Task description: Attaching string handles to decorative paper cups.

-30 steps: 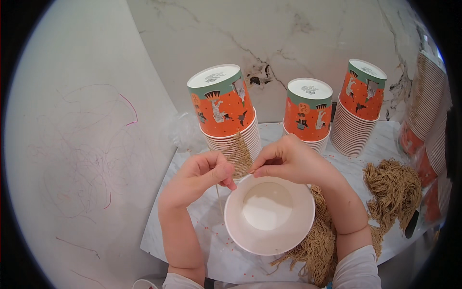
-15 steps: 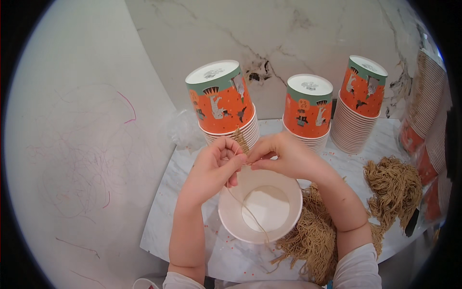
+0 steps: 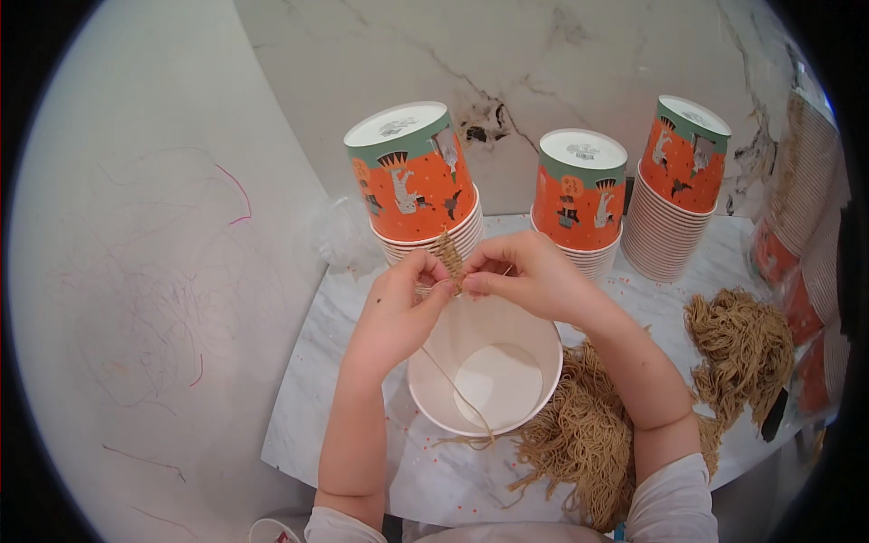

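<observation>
Trailing now across the paper cup (image 3: pixel 529 330), tan yarn (image 3: pixel 450 380) hangs from the pinching left hand (image 3: pixel 398 308); the right hand (image 3: pixel 527 273), fingertips together, apparently helps.

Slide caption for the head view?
Left hand and right hand pinch a tan textured piece by an open bucket, yarn heaped alongside.

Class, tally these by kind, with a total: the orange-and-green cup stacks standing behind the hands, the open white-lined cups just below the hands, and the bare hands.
Upside-down cup stacks: 3
Open white-lined cup: 1
Bare hands, left hand and right hand: 2
Total: 6
</observation>
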{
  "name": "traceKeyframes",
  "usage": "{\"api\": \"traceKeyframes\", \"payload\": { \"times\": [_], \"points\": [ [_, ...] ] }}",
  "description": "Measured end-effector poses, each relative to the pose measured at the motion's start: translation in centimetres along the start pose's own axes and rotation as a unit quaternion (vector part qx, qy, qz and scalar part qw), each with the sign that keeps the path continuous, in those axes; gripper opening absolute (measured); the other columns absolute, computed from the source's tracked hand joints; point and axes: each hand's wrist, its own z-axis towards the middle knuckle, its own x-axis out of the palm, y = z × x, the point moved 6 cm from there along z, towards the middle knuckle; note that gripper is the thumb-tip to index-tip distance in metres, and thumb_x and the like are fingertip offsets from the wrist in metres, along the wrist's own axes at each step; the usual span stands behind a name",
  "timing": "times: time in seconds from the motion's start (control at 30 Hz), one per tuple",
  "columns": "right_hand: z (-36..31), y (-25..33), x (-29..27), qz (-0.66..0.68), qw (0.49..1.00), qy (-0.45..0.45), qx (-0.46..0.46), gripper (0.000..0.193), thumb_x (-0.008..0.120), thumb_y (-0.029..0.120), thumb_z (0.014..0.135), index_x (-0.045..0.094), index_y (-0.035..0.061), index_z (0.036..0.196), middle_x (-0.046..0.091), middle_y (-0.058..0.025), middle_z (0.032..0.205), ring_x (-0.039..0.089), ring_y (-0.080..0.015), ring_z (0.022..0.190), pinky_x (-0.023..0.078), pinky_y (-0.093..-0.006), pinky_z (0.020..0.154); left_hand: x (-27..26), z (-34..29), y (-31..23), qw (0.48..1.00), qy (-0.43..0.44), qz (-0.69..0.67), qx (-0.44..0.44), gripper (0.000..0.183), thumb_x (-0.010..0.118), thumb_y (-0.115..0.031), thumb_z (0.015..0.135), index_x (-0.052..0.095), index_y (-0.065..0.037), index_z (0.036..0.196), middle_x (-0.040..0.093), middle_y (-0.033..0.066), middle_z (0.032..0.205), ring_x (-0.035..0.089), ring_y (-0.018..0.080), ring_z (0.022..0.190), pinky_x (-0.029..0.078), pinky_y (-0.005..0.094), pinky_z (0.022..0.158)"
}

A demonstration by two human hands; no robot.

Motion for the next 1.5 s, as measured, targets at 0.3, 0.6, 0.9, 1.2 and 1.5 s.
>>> {"api": "traceKeyframes", "payload": {
  "times": [0.3,0.6,0.9,1.2,1.5],
  "points": [
    [0.6,-1.7,-0.4,-0.168,0.982,-0.09,-0.015,0.016,0.067,0.011,0.084,0.073,0.001,0.095,0.071,-0.017,0.084,0.07,-0.0313,0.077,0.054,-0.0402,0.069,0.0,0.6,0.5,0.996,-0.023,0.082,0.013,0.009,0.071,-0.008,0.084,0.066,-0.001,0.088,0.061,-0.001,0.074,0.047,0.0023,0.056,0.038,0.0225,0.051],
    [0.4,-0.6,0.0,-0.207,0.974,-0.077,-0.05,0.015,0.068,0.012,0.086,0.072,0.0008,0.095,0.071,-0.0143,0.085,0.069,-0.0269,0.075,0.053,-0.0377,0.069,-0.2,1.1,0.9,0.999,-0.017,0.033,0.018,0.011,0.073,-0.009,0.083,0.067,-0.002,0.089,0.063,-0.0011,0.074,0.049,0.0033,0.056,0.04,0.0234,0.053],
    [0.7,-1.2,0.6,-0.086,0.996,-0.006,0.003,0.014,0.069,0.008,0.09,0.07,-0.0023,0.099,0.071,-0.0069,0.084,0.065,-0.0117,0.075,0.053,-0.0278,0.071,0.2,1.4,1.8,0.994,0.012,-0.102,-0.027,0.01,0.071,-0.006,0.085,0.066,0.0,0.091,0.064,-0.0003,0.077,0.054,0.0043,0.061,0.045,0.0213,0.055],
    [1.1,-2.0,0.2,0.047,0.998,-0.012,-0.042,0.014,0.064,0.005,0.089,0.061,-0.0019,0.1,0.064,-0.0048,0.085,0.064,-0.0113,0.076,0.053,-0.0271,0.068,0.2,1.5,1.9,0.994,0.006,-0.106,-0.024,0.018,0.069,-0.004,0.084,0.068,0.003,0.101,0.067,0.0012,0.08,0.056,0.0033,0.066,0.046,0.0196,0.06],
    [0.9,-0.4,0.1,0.051,0.998,-0.033,-0.036,0.016,0.068,0.002,0.089,0.059,-0.0017,0.102,0.061,-0.0004,0.095,0.058,-0.0063,0.083,0.052,-0.0237,0.077,0.7,1.0,1.0,0.986,0.084,-0.123,-0.069,0.021,0.069,-0.008,0.086,0.07,0.004,0.104,0.071,0.0043,0.084,0.062,0.0046,0.072,0.049,0.0209,0.064]
  ]
}}
